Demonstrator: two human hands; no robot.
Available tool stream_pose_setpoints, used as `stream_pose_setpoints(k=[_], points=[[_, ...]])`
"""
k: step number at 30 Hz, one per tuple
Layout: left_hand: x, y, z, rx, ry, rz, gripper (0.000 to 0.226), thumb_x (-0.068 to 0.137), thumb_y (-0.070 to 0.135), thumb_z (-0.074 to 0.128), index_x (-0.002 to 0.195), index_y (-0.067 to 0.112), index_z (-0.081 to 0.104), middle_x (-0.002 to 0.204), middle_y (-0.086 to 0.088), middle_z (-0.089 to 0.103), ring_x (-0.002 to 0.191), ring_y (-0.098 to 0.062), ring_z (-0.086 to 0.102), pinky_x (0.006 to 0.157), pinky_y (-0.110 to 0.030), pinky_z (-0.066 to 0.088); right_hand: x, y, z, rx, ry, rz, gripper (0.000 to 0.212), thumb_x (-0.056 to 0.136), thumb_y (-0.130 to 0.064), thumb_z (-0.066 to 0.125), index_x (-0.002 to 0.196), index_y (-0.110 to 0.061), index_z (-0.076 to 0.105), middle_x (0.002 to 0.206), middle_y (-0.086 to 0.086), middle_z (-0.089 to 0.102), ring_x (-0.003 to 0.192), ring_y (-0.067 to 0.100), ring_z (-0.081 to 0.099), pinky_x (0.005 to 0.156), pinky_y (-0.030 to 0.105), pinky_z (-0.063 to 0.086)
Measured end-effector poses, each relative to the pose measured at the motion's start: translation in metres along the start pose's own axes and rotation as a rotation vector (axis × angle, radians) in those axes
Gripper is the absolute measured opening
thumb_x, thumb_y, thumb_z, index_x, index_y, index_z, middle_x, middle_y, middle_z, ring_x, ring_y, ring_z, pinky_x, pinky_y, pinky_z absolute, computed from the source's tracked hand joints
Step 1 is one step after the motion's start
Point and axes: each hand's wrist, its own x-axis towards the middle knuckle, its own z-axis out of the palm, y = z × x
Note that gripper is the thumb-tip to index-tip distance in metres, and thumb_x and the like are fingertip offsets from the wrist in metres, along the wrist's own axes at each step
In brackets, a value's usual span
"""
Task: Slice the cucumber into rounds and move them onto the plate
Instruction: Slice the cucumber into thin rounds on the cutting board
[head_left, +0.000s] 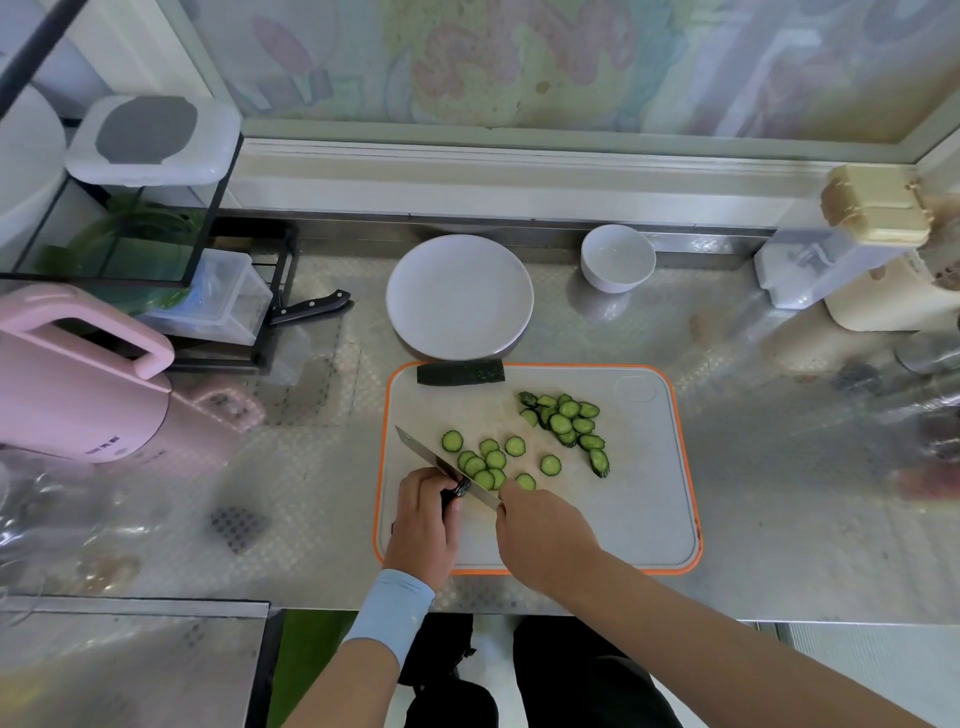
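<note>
So the cucumber rounds (487, 463) are all on the cutting board (631, 499), none on the plate yet. One loose bunch sits mid-board right by the knife blade, and a second, tighter pile of rounds (566, 423) lies further back and to the right, with an end piece at its near tip. The uncut cucumber chunk (461, 373) lies crosswise along the far edge of the board.

The left hand (423, 519) has its grip wrapped round the black handle of the cleaver (441, 465), blade angled away to the left, lying low beside the loose rounds. The right hand (540, 535) reaches in to the near end of the blade, next to one round. Its fingertips are tucked under, so I can't tell if that grip has hold of anything.

The white plate (460, 296) is just behind the board on the metal tabletop (779, 467), with a white bowl (618, 257) to its right. Off to the left there's a second knife (311, 306) poking out of a rack, and a pink kettle (78, 384).
</note>
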Motion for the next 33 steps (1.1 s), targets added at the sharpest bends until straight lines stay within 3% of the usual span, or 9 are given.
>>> stream_pose_setpoints(k=[5,9,13,21,26,33], points=[[0.001,0.004,-0.004,0.020,-0.029,0.005,0.021,0.090,0.022,0.044,0.108,0.015,0.052,0.113,0.003,0.042,0.101,-0.017,0.047,0.093,-0.016,0.037,0.015,-0.004,0.010,0.027,-0.025,0.024,0.007,0.099,-0.019,0.039,0.092,-0.018,0.038,0.075,0.001,0.049,0.069,0.025,0.050,0.058,0.030,0.038],[-0.001,0.004,-0.007,0.045,-0.039,0.016,0.026,0.088,0.017,0.043,0.108,0.010,0.057,0.112,0.003,0.044,0.103,-0.018,0.047,0.094,-0.022,0.038,0.016,-0.002,0.014,0.012,-0.007,0.009,0.006,0.100,-0.021,0.037,0.095,-0.018,0.040,0.076,0.001,0.049,0.068,0.025,0.049,0.054,0.031,0.035],[-0.005,0.005,-0.009,0.020,-0.031,-0.003,0.023,0.090,0.017,0.045,0.110,0.013,0.054,0.113,0.006,0.044,0.104,-0.014,0.046,0.097,-0.011,0.032,0.016,0.000,0.013,0.007,-0.005,-0.009,0.009,0.101,-0.021,0.036,0.095,-0.017,0.042,0.074,0.000,0.048,0.067,0.024,0.049,0.057,0.032,0.039],[-0.006,0.004,-0.005,0.043,-0.021,-0.001,0.020,0.089,0.018,0.044,0.106,0.013,0.052,0.112,0.000,0.046,0.101,-0.019,0.045,0.092,-0.021,0.037,-0.003,0.002,0.004,-0.005,0.077,-0.042,0.012,0.102,-0.023,0.034,0.091,-0.018,0.037,0.063,-0.005,0.038,0.053,0.014,0.036,0.045,0.028,0.022],[-0.005,0.007,-0.006,0.039,-0.018,-0.004,0.019,0.089,0.019,0.042,0.106,0.016,0.049,0.112,0.003,0.043,0.100,-0.018,0.044,0.090,-0.023,0.038,-0.010,0.003,0.000,-0.019,0.079,-0.047,0.012,0.102,-0.023,0.035,0.091,-0.019,0.036,0.067,-0.003,0.041,0.063,0.024,0.045,0.045,0.028,0.021],[-0.004,0.007,-0.006,0.042,-0.017,-0.001,0.019,0.090,0.021,0.040,0.107,0.018,0.046,0.113,0.002,0.043,0.100,-0.019,0.045,0.089,-0.025,0.040,-0.014,0.002,0.001,-0.019,0.088,-0.054,0.012,0.101,-0.022,0.036,0.090,-0.019,0.036,0.065,-0.004,0.041,0.062,0.023,0.045,0.046,0.029,0.023]])
